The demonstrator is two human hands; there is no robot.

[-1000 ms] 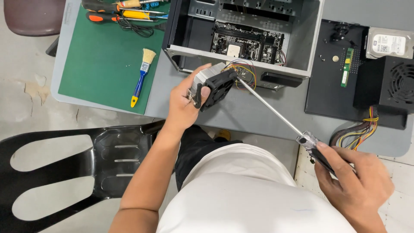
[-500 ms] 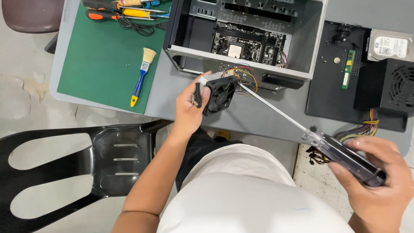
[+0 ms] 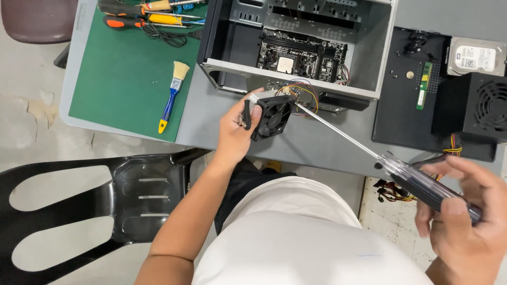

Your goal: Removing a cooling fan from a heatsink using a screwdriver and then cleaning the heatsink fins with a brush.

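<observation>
My left hand [image 3: 235, 132] grips a black cooling fan with a metal heatsink [image 3: 270, 113], held tilted just in front of the open computer case [image 3: 296, 84]. Coloured wires run from the fan toward the case. My right hand [image 3: 465, 211] holds the dark handle of a long screwdriver [image 3: 401, 171]; its thin shaft reaches up and left, and the tip touches the fan's upper right corner. Inside the case lies a motherboard [image 3: 303, 53].
A green mat [image 3: 127, 68] on the grey table carries a blue-handled brush [image 3: 171, 97] and several screwdrivers [image 3: 142, 13]. A black mat at right holds a memory stick [image 3: 422, 84], a hard drive [image 3: 475, 55] and a power supply [image 3: 483, 108]. A black chair [image 3: 105, 200] stands at left.
My right hand has shifted its hold on the screwdriver handle and dropped slightly to the right. The fan stays in my left hand, nearly in place.
</observation>
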